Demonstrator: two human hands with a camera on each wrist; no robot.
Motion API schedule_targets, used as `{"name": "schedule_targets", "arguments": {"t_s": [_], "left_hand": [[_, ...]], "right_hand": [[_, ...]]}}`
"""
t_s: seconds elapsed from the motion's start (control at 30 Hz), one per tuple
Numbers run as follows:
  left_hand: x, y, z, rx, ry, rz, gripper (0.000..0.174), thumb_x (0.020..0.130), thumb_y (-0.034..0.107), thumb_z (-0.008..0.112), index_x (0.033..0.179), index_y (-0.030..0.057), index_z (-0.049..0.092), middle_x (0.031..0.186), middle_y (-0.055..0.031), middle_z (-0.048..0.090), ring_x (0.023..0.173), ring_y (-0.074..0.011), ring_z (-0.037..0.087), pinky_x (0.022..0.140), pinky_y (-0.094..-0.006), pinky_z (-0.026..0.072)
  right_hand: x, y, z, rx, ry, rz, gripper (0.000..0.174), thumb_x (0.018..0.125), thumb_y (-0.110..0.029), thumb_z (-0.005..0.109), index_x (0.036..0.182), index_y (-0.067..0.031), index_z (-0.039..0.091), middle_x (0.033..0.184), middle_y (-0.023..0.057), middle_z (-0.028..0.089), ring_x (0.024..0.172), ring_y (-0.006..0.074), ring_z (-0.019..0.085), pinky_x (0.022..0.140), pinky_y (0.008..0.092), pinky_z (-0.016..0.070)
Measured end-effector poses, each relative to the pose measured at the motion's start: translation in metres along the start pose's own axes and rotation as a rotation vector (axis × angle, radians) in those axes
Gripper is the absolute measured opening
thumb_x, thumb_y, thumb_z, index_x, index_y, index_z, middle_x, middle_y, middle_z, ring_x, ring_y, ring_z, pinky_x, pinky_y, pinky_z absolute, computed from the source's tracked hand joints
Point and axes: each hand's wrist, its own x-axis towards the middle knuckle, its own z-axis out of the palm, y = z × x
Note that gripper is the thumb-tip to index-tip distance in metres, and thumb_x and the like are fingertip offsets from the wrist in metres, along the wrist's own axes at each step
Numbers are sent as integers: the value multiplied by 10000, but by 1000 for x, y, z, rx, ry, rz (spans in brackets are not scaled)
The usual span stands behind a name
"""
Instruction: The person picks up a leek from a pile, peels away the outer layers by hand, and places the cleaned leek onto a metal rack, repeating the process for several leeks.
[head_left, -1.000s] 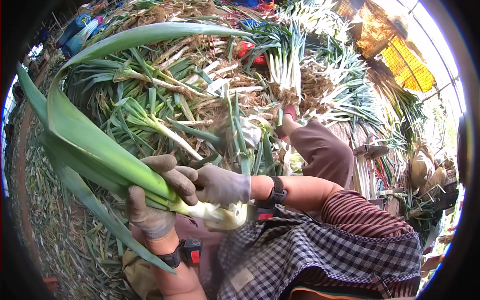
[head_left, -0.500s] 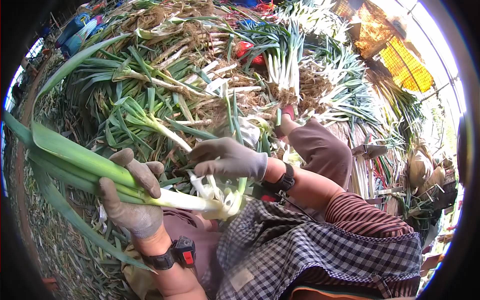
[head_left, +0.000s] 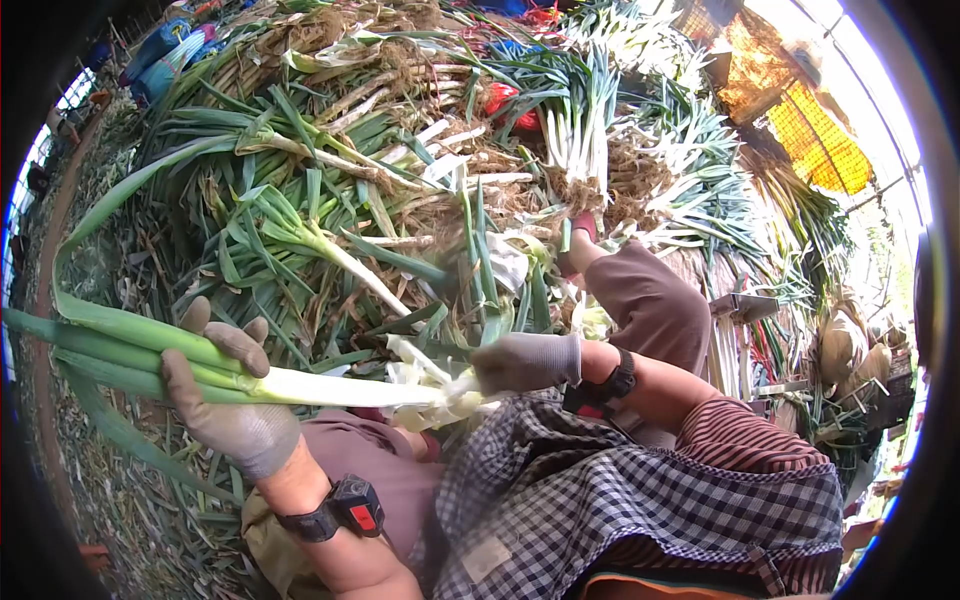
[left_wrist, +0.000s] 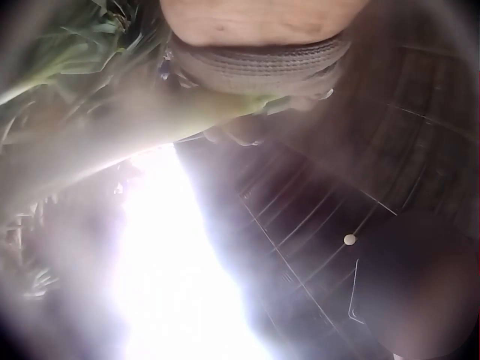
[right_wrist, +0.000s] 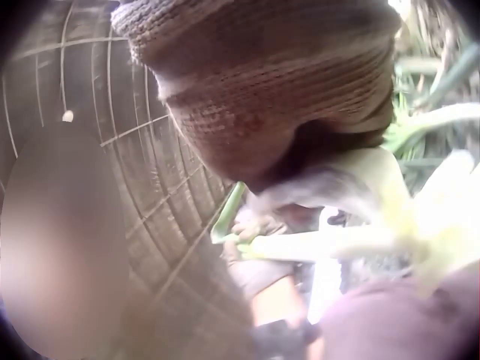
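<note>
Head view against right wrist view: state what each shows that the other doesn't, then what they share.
Only the head view shows the orange-yellow mesh at upper right, the checked apron and the rooted leek bundle on the heap.

Only the right wrist view shows a broad dark surface crossed by thin pale lines.

Both show the left hand gripping a leek, and the right hand at its pale end.
</note>
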Motion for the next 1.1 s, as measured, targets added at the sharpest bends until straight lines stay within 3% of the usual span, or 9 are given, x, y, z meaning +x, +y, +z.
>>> {"name": "schedule_targets", "arguments": {"t_s": [0.07, 0.17, 0.27, 0.37, 0.47, 0.6, 0.67, 0.93, 1.1], "left_hand": [[1, 1, -4, -14, 6, -9, 484, 975, 407, 409, 1171, -20, 524, 730, -20, 515, 597, -88, 461, 801, -339, 462], [0, 3, -2, -21, 111, -51, 462, 979, 382, 411, 1183, -17, 521, 731, -25, 518, 600, -93, 460, 824, -344, 457], [0, -1, 4, -24, 92, -78, 458, 978, 381, 421, 1185, -16, 521, 733, -25, 521, 608, -95, 465, 840, -340, 452], [4, -6, 9, -40, 129, -70, 473, 981, 399, 418, 1185, -14, 521, 720, -21, 512, 616, -95, 464, 859, -336, 447], [13, -3, 13, -122, 230, -15, 491, 983, 420, 415, 1186, -14, 522, 742, -19, 508, 624, -92, 457, 889, -339, 443], [6, -19, 16, -226, -455, -70, 540, 960, 507, 448, 1206, 35, 535, 717, 19, 430, 577, -62, 392, 790, -286, 472], [-1, -29, 22, -230, -374, -121, 486, 964, 516, 440, 1056, 54, 559, 593, 62, 299, 484, -43, 273, 673, -238, 425], [2, -23, 24, -228, -96, -152, 407, 996, 447, 417, 973, 67, 561, 558, 60, 285, 463, -43, 235, 630, -226, 379], [7, -23, 17, -185, -29, -112, 400, 1001, 434, 411, 972, 69, 573, 545, 57, 282, 458, -48, 232, 619, -218, 380]], "right_hand": [[-20, 33, 6, 64, 33, 317, 233, 856, -247, 638, 906, -22, 607, 749, 158, 611, 734, 257, 622, 692, 359, 487], [-30, 25, -10, -183, 628, 369, 264, 822, -285, 676, 930, -48, 632, 787, 179, 629, 773, 333, 629, 687, 419, 492], [-15, -26, -29, -221, 1051, -97, 343, 764, -171, 759, 1036, -33, 602, 954, 155, 631, 796, 282, 644, 679, 358, 510], [22, -63, -8, 113, 700, -376, 671, 754, -269, 784, 1293, -34, 461, 1130, 208, 618, 1078, 323, 606, 887, 380, 512], [67, -61, 20, 174, 283, -185, 366, 890, -254, 644, 1144, -10, 545, 940, 129, 652, 857, 245, 640, 738, 365, 496], [81, -91, -17, 740, -73, -315, 390, 949, -361, 562, 1020, 19, 615, 756, 45, 607, 724, 103, 572, 692, 270, 484], [79, -109, -35, 829, -127, -241, 446, 942, -406, 558, 961, 34, 631, 733, 52, 608, 709, 112, 569, 694, 278, 483], [79, -112, 6, 109, 812, -576, 318, 717, -82, 760, 1001, -38, 626, 940, 102, 608, 874, 283, 603, 755, 349, 494], [72, -100, 1, -216, 767, -894, 188, 699, -133, 675, 839, -91, 557, 928, 63, 604, 917, 289, 568, 829, 402, 451]]}}
